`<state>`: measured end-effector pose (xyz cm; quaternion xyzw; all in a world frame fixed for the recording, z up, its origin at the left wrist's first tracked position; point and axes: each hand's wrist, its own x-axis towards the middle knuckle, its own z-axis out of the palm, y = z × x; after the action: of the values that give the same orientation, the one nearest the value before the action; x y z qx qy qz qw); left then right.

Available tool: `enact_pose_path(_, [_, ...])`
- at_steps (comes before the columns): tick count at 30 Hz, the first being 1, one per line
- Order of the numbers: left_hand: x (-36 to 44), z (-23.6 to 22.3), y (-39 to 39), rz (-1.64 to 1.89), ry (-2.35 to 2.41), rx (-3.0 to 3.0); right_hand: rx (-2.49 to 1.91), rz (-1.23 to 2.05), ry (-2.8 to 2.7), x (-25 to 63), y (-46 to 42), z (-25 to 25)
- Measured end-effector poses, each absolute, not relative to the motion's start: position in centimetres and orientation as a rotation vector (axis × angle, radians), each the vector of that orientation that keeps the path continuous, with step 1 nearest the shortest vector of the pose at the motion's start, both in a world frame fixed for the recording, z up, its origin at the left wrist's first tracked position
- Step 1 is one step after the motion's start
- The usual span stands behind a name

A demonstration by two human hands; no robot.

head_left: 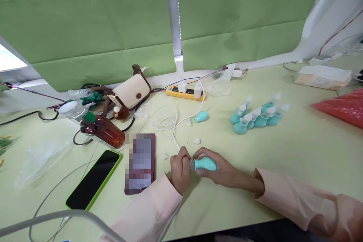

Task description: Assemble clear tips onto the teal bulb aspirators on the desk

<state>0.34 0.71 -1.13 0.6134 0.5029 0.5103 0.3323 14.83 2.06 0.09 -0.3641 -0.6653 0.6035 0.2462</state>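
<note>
My right hand (224, 172) is wrapped round a teal rubber bulb (204, 164) lying low over the pale green table (297, 159). My left hand (180, 170) is pinched at the bulb's narrow end, on a small clear tip that is mostly hidden by the fingers. Two loose clear tips (196, 141) lie on the table just beyond the hands. Another teal bulb (201, 116) lies further back. A cluster of several finished teal bulbs with clear tips (256, 116) stands to the right of it.
A green-cased phone (95, 179) and a red phone (140, 162) lie at left. Behind them are an amber bottle (103, 131), a cream bag (132, 91), a yellow power strip (185, 92) and white cables. A red bag (344, 107) and a white box (323, 76) sit at right.
</note>
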Motion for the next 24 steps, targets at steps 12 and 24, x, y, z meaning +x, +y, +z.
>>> enact_pose_path(12, [0.2, -0.9, 0.6, 1.327, 1.116, 1.602, -0.919, 2.548, -1.173, 15.1, 2.9, 0.8])
enact_pose_path(24, [1.2, 0.2, 1.8, 1.349, 1.075, 1.071, -0.863, 1.568, -1.635, 15.6, 2.9, -0.5])
